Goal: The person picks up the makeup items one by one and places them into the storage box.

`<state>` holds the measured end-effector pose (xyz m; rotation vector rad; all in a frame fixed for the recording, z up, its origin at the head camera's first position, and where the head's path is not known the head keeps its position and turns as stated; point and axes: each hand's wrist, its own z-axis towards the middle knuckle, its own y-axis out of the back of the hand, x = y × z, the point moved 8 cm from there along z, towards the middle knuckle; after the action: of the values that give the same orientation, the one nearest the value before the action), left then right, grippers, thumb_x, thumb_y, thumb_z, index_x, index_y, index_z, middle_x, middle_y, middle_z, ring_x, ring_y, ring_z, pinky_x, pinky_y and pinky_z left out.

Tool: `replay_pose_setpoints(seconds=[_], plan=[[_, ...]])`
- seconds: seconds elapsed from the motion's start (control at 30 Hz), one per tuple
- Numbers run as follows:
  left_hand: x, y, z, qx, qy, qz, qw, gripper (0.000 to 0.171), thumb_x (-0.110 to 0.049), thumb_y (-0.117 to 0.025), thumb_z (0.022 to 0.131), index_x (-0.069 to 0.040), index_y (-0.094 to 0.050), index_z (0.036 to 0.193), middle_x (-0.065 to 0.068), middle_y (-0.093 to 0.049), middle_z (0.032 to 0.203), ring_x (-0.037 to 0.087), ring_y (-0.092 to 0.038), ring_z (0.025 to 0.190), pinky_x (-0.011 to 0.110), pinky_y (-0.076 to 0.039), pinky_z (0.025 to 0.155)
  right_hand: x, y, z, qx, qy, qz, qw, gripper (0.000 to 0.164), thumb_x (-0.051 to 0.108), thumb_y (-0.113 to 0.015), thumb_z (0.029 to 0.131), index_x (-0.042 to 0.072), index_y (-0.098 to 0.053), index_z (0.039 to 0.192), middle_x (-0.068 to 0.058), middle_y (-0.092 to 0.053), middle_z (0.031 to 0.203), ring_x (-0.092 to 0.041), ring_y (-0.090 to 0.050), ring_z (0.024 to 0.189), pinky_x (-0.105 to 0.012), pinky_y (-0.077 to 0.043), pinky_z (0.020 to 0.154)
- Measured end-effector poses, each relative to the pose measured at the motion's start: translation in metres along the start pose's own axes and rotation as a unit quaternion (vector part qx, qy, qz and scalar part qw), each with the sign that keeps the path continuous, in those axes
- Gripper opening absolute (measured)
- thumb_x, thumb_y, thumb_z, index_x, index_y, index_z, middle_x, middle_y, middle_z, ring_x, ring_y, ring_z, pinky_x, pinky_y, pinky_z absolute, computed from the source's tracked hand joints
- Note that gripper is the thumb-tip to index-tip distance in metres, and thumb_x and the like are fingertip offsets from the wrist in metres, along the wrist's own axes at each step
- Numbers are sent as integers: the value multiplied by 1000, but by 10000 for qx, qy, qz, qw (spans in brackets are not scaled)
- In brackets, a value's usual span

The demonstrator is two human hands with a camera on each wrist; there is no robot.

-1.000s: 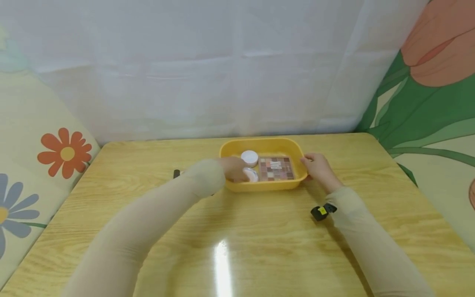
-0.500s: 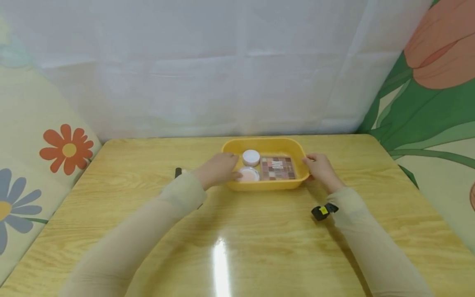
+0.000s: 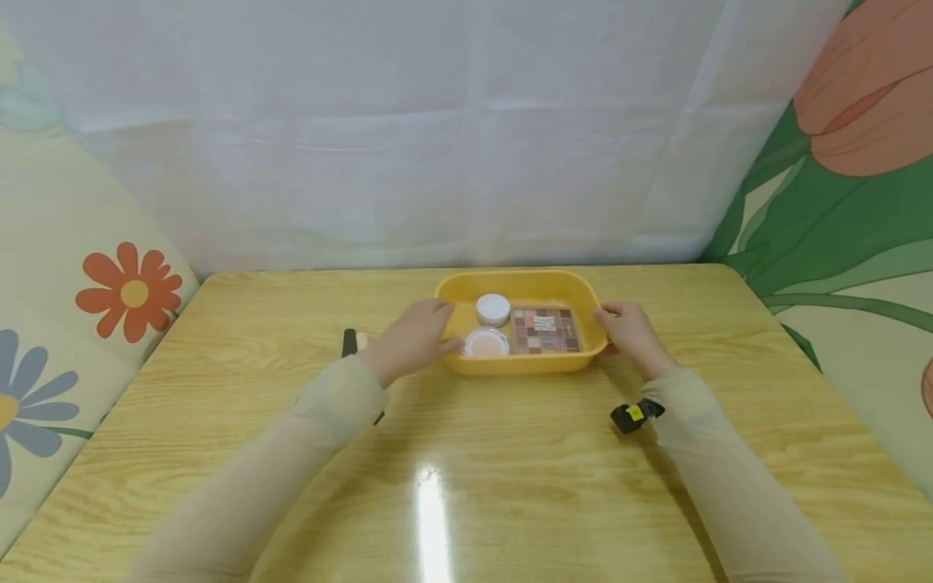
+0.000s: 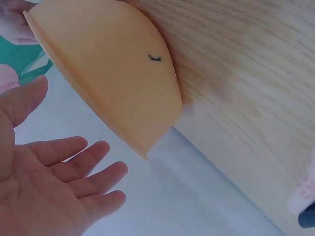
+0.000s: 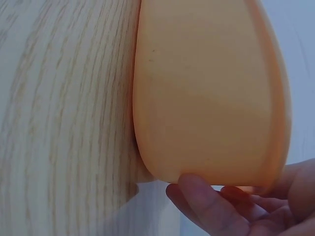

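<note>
A yellow plastic tub [image 3: 519,367] stands near the table's back edge. Inside it lie a lidded white round jar [image 3: 493,308], a clear-lidded round compact [image 3: 487,343] with pale pink contents, and a makeup palette [image 3: 545,331] of brown and pink squares. My right hand [image 3: 632,334] grips the tub's right end by the rim; the right wrist view shows fingertips [image 5: 194,189] against the outer wall. At the tub's left end is my left hand [image 3: 411,340], its fingers spread and apart from the wall in the left wrist view, holding nothing.
Left of the tub, a black-ended object [image 3: 349,342] and a pale item [image 3: 362,341] lie partly hidden by my left arm. A black device with a yellow tag [image 3: 633,414] is at my right wrist. A white cloth [image 3: 437,146] hangs behind the table.
My left hand has come up out of the tub and moved left to its end, leaving the compact inside in front of the jar. My right hand stays on the rim.
</note>
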<state>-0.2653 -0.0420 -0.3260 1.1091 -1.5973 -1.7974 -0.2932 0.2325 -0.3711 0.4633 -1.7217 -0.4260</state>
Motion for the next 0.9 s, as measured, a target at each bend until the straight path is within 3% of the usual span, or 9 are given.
replay_pose_setpoints(seconds=[0.2,0.43,0.9], plan=[[4,1,-5,-347,79,-140,9993,60,-26,-62,96,15,-43,135,30,-47,136,42,-44,127,48,-33,111,-1,0,1,-50,50,11,10000,44,12,-39,104,-19,-39,136,-35,-52,123,-14,-60,78,-29,-58,62],[6,-2,-9,-357,220,-413,9983,63,-27,-62,96,14,-38,139,30,-44,140,41,-41,131,48,-32,111,-2,0,2,-71,55,33,10000,45,11,-38,104,-20,-37,136,-37,-50,125,-18,-61,82,-30,-58,63],[12,-5,-22,-683,308,-830,9937,62,-23,-63,96,13,-39,139,30,-44,140,42,-41,130,49,-31,111,-1,1,1,-97,-5,-88,9999,45,13,-38,105,-19,-39,136,-35,-52,123,-17,-60,80,-29,-58,61]])
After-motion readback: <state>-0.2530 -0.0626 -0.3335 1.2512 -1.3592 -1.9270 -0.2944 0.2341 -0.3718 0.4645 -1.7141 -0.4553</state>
